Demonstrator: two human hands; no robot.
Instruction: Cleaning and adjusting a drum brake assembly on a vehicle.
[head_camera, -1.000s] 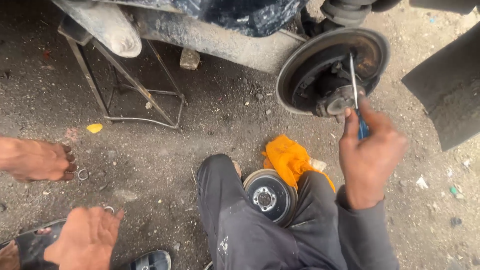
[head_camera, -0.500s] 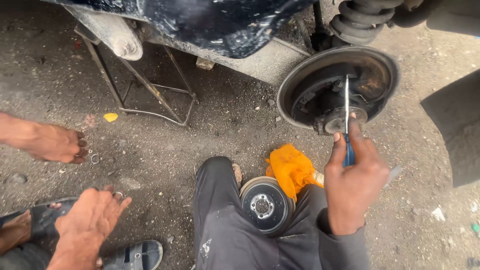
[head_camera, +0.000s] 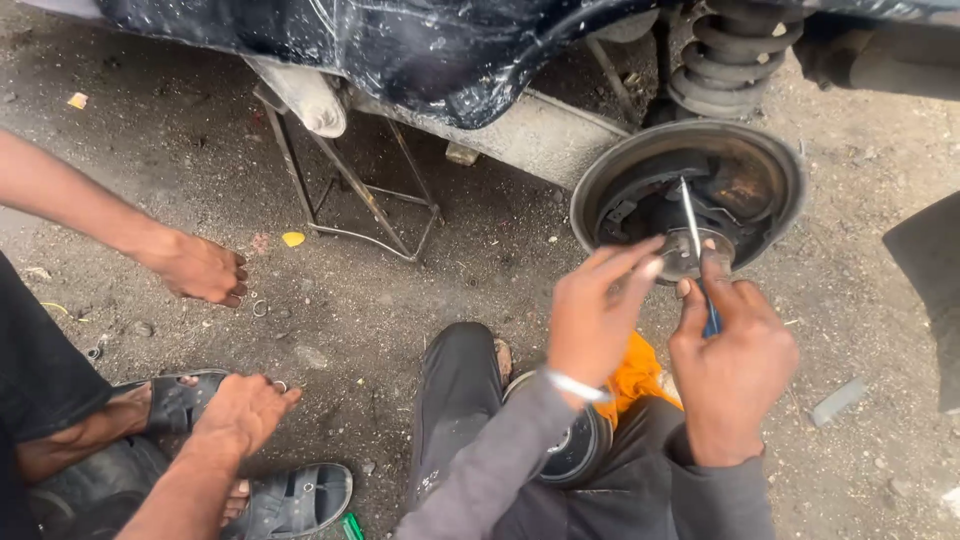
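My right hand (head_camera: 732, 372) grips a screwdriver (head_camera: 696, 240) with a blue handle. Its metal shaft points up into the hub of the open brake plate (head_camera: 760, 180) on the raised car. My left hand (head_camera: 598, 312), in a grey sleeve with a bracelet, reaches beside it. The fingers are spread and their tips lie at the round hub centre (head_camera: 690, 258), holding nothing. A removed brake drum (head_camera: 575, 450) rests by my knee, next to an orange cloth (head_camera: 635, 378).
A metal stand (head_camera: 350, 205) props the car body on the dirt ground. A coil spring (head_camera: 722, 62) sits above the brake plate. At the left a co-worker's two hands (head_camera: 200, 268) (head_camera: 245, 410) hover over small rings (head_camera: 260, 308) on the ground, near feet in black sandals (head_camera: 290, 495).
My left hand has come into view and reached up to the hub beside the screwdriver. The view has shifted so the brake plate sits lower. The co-worker's hands moved slightly.
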